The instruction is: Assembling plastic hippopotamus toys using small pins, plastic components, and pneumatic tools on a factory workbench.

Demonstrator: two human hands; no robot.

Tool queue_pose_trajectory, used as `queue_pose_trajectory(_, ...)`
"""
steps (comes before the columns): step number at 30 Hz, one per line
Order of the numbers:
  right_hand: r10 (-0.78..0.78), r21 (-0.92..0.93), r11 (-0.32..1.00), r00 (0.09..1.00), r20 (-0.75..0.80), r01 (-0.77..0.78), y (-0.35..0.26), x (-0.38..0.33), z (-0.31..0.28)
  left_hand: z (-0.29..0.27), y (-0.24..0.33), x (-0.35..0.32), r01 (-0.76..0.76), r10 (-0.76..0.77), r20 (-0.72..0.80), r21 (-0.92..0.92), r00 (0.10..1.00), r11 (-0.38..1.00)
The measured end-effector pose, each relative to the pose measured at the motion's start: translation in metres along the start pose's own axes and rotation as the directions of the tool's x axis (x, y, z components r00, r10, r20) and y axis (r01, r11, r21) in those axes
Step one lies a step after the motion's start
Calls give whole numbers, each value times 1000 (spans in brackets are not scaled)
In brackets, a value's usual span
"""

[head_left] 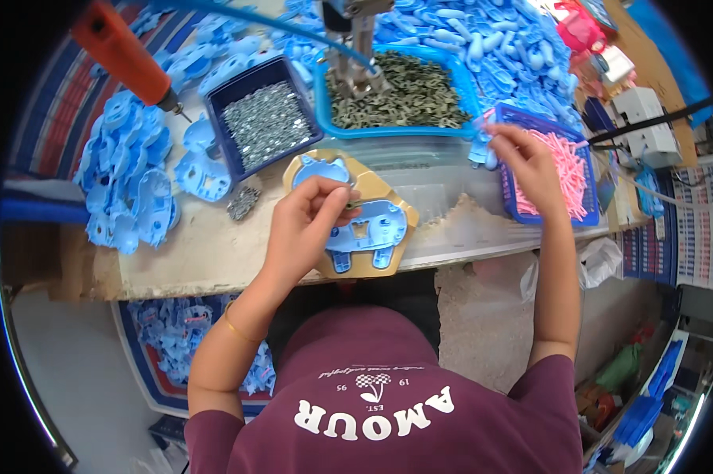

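Jig point(375, 183) cradled two blue plastic shell pieces point(390, 225), probably so they wouldn't slide. Left hand point(303, 225) was directly over it, pinching some tiny dark part point(352, 205). Right hand point(532, 164) hovered to the jig's right, by the purple basket point(517, 207), fingers curled; couldn't tell if gripping anything.

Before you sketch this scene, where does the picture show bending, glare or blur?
In the head view, the red, white and blue striped sheet curves at left; small silvery metal pieces glint; the right hand looks slightly blurred at the fingertips.
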State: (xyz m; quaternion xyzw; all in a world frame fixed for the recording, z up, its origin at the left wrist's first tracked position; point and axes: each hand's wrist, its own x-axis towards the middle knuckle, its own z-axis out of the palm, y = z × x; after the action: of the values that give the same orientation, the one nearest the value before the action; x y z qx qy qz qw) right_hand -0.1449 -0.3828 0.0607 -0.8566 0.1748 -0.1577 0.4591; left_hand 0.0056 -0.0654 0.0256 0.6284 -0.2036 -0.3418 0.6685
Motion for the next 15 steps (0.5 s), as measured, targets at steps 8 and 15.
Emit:
queue_pose_trajectory(8,-218,14,974,915,339,227,-79,-35,107,1,-3,-3,7,-7,27,-2,1000,1000)
queue_pose_trajectory(15,-33,19,999,960,278,29,-84,-42,122,4,-3,-9,-55,56,-32,25,998,998)
